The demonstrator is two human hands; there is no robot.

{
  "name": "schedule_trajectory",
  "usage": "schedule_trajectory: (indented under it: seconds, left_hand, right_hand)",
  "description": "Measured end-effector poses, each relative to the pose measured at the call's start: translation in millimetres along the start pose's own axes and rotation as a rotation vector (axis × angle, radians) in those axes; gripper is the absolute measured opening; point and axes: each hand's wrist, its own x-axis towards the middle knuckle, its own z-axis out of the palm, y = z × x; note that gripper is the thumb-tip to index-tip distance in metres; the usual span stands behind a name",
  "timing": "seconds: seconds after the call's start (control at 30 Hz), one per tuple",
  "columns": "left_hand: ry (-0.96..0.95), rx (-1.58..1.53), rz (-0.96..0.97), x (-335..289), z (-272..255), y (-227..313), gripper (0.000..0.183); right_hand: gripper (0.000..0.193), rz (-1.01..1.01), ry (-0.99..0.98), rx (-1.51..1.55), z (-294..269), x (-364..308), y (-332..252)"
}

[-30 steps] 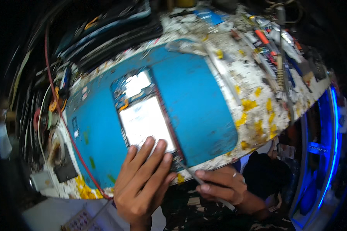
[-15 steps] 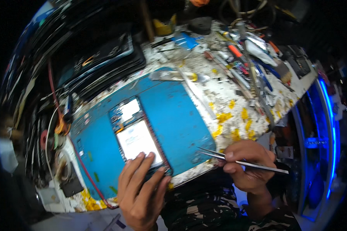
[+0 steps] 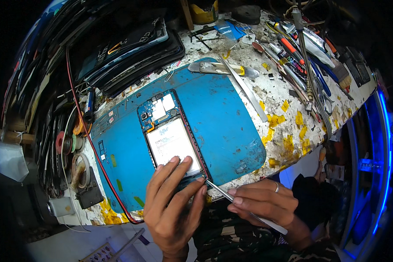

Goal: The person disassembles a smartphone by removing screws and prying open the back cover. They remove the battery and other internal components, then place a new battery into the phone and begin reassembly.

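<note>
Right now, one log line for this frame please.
left hand: pressing opened phone | right hand: tweezers, tip at phone's lower corner | surface: blue mat

Worn white workbench (image 3: 288, 98), paint chipped, yellow tape scraps along near edge. Blue rubber work mat (image 3: 222, 118) covers bench centre. Stack of dark flat panels (image 3: 131, 48) at far left corner. Blue light strip (image 3: 386, 144) glows beyond right edge. Pale floor (image 3: 74, 244) below.

The counter (image 3: 288, 94) is white, chipped and blotched with yellow. A blue mat (image 3: 214, 118) covers its middle, an opened phone (image 3: 170, 135) lying on it. Screwdrivers (image 3: 288, 48), a metal ruler (image 3: 246, 87) and pliers (image 3: 321, 83) litter the far side; a red wire (image 3: 88, 139) crosses the left.
</note>
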Motion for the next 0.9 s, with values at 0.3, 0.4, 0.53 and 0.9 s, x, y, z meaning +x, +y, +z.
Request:
schedule_trajectory:
  seconds: [0.3, 0.4, 0.53, 0.9]
  left_hand:
    - [-0.008, 0.028, -0.001, 0, 0, 1, 0.022]
    - [-0.029, 0.036, -0.003, 0, -1, 1, 0.023]
    - [-0.023, 0.032, -0.023, -1, -1, 0, 0.028]
    - [-0.238, 0.280, 0.183, 4, -7, 8, 0.048]
  right_hand:
    - [0.035, -0.210, -0.045, -0.252, 9, -6, 6]
    - [0.037, -0.243, -0.008, -0.268, 14, -12, 12]
    - [0.041, -0.206, 0.023, -0.227, 16, -11, 11]
    - [0.013, 0.327, 0.182, -0.007, -54, 38, 3]
